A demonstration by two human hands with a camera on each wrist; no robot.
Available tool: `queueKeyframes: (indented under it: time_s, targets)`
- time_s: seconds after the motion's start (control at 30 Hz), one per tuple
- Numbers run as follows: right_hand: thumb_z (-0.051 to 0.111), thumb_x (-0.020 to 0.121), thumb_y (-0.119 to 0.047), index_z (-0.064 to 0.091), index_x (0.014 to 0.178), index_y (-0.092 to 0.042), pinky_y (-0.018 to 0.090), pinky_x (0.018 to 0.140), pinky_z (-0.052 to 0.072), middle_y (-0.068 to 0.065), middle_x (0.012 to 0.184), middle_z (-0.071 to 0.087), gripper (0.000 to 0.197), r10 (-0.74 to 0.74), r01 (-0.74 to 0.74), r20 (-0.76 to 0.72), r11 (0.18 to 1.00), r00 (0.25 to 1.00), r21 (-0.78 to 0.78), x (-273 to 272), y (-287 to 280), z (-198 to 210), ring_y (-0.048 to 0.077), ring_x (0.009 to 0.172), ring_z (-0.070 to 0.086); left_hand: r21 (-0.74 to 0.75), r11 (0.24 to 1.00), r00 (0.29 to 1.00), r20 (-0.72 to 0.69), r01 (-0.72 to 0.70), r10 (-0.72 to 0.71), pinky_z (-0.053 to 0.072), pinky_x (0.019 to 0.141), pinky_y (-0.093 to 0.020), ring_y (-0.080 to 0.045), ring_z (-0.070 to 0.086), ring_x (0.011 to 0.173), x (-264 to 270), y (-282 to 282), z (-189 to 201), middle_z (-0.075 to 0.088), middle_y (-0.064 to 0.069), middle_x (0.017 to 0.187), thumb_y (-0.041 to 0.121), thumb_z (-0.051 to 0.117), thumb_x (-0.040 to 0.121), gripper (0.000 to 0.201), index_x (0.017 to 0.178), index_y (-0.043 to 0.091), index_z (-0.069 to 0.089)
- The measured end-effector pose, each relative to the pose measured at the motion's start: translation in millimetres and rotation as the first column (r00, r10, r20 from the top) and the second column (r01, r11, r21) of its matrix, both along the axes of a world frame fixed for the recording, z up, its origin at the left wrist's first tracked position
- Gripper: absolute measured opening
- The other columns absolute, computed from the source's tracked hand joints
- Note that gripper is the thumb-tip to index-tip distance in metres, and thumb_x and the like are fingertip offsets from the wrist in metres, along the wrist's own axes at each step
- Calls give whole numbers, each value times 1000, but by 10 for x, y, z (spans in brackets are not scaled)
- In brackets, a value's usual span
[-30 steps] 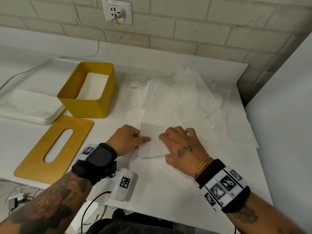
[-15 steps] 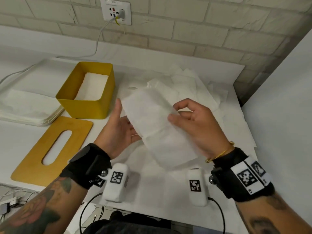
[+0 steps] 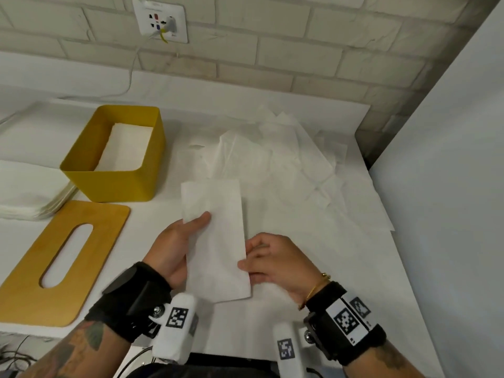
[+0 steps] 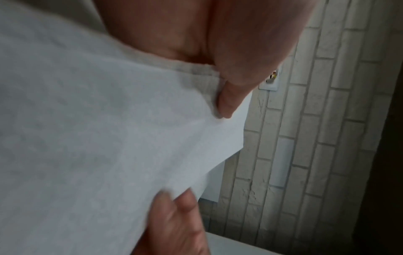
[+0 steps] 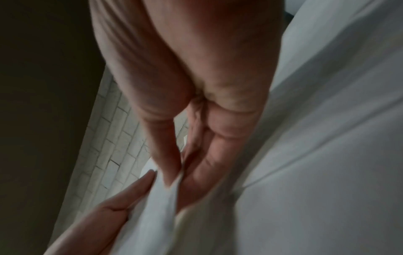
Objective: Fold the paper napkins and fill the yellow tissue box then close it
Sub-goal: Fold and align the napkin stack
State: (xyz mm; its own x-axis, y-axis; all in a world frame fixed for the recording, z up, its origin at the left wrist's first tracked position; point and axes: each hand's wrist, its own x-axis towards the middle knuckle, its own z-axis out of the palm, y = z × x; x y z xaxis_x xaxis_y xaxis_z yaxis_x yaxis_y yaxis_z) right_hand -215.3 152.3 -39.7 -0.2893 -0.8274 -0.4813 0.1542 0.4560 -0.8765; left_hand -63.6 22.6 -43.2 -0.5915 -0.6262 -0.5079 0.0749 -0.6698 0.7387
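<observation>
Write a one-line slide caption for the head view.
Both hands, left hand and right hand, hold a folded napkin beside the open yellow tissue box, its slotted lid lying nearby.

The napkin (image 3: pixel 215 241) I hold is thin matt paper, faintly textured. At the upper left of the frame my box (image 3: pixel 114 184) looks like smooth matt yellow plastic, perhaps; the lid (image 3: pixel 32 290) is wood-grained.

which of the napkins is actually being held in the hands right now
The folded napkin, a narrow strip gripped by the left hand and right hand; the others lie loose behind it or inside the yellow box.
</observation>
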Motion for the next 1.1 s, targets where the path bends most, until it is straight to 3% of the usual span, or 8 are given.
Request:
queueKeyframes:
  time_s: [0.1, 0.2, 0.37, 0.47, 0.57, 0.73, 0.9, 1.1]
  targets:
    - [75, 84, 6, 65, 100, 3, 32, 70, 62, 20, 87, 75, 20, 103, -98, -91, 994, 991, 53, -201, 125, 102, 25, 73, 73, 32, 999, 999, -12, -31, 31, 61, 85, -46, -34, 73, 101, 68, -92, 7, 72, -20, 118, 23, 59, 96, 36, 125, 2, 65]
    - [75, 84, 2, 67, 95, -3, 37, 72, 59, 18, 87, 76, 14, -17, 34, -298, 998, 954, 53, -631, 122, 231, 28, 77, 74, 36, 999, 998, -39, -39, 40, 63, 71, -40, -30, 75, 93, 96, -173, 0, 74, -17, 113, 23, 59, 96, 35, 124, 3, 66]
    - [79, 85, -29, 69, 112, -20, 29, 88, 49, -3, 104, 69, 31, -77, 249, -711, 958, 699, 142, -1341, 27, 289, 19, 101, 64, 31, 1000, 999, -46, 7, -5, 64, 73, -42, -30, 75, 92, 60, -192, -2, 74, -17, 113, 23, 60, 92, 35, 122, 5, 67]
    - [83, 80, -35, 67, 118, -21, 28, 91, 47, -2, 112, 65, 44, 97, 154, -684, 943, 723, 296, -1434, -52, 252, 19, 107, 62, 27, 999, 999, -29, 28, -28, 59, 88, -48, -35, 71, 103, 23, -193, -27, 70, -20, 123, 24, 61, 92, 43, 129, 4, 64]
    - [82, 82, -29, 72, 101, -15, 27, 78, 48, 1, 97, 69, 25, 189, 74, -703, 943, 686, 326, -1438, -74, 225, 21, 96, 64, 26, 999, 999, -27, 27, -27, 54, 95, -49, -36, 70, 105, 8, -217, -57, 69, -20, 124, 24, 62, 90, 46, 131, 4, 63]
    - [77, 87, -27, 74, 90, -15, 31, 80, 49, -3, 89, 72, 13, -2, 86, -737, 993, 676, 76, -1563, 63, 367, 18, 89, 64, 15, 1000, 999, -43, 18, -17, 56, 93, -49, -37, 69, 109, 9, -294, -72, 69, -20, 126, 25, 63, 91, 47, 132, 5, 63]
    - [82, 80, -13, 73, 78, -28, 31, 74, 55, -4, 83, 76, 17, -292, 151, -490, 940, 821, -306, -1515, 136, 742, 18, 78, 69, -37, 999, 998, -63, 11, -13, 60, 83, -42, -33, 72, 105, -78, -364, -14, 71, -18, 123, 23, 60, 96, 39, 130, 5, 64]
    - [77, 69, -15, 79, 81, -21, 21, 69, 58, -2, 85, 75, 14, 16, -150, -309, 896, 951, -417, -1084, 58, 1218, 13, 79, 71, -146, 988, 995, -71, 55, -66, 59, 92, -43, -31, 72, 102, -314, -338, 134, 71, -19, 122, 14, 59, 95, 33, 125, 3, 66]
